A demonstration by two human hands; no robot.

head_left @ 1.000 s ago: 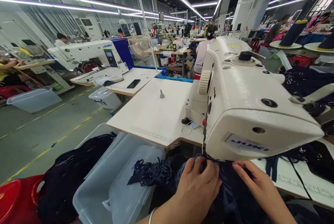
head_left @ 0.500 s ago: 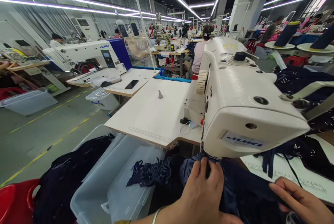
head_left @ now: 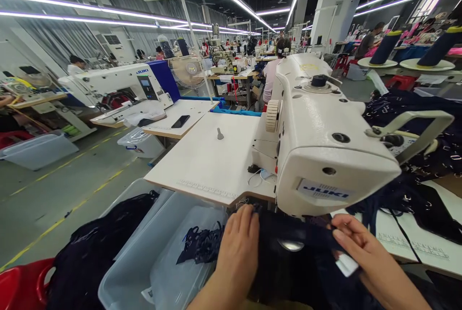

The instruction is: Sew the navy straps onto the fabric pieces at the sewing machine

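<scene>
A dark navy garment (head_left: 288, 271) is stretched between my two hands, below the head of a white sewing machine (head_left: 325, 156). My left hand (head_left: 240, 245) is closed over the garment's bunched left part, beside the machine's head, with its fingertips partly hidden. At the right, my right hand (head_left: 361, 250) pinches the garment's upper edge between thumb and fingers. A white label (head_left: 346, 265) hangs just under those fingers. Gathered navy straps (head_left: 200, 245) trail out to the left of my left hand. The machine's needle area is hidden from view.
A clear plastic bin (head_left: 133, 266) stands at the lower left, beside a dark garment pile (head_left: 104, 233) and a red stool (head_left: 25, 281). A grey metal piece (head_left: 220, 133) lies on the white tabletop (head_left: 202, 161). More navy garments (head_left: 415, 122) are heaped at the right.
My left hand has moved left along the garment, and my right hand has moved left and up. The garment is now spread flatter, with the white label showing. The view has shifted slightly.
</scene>
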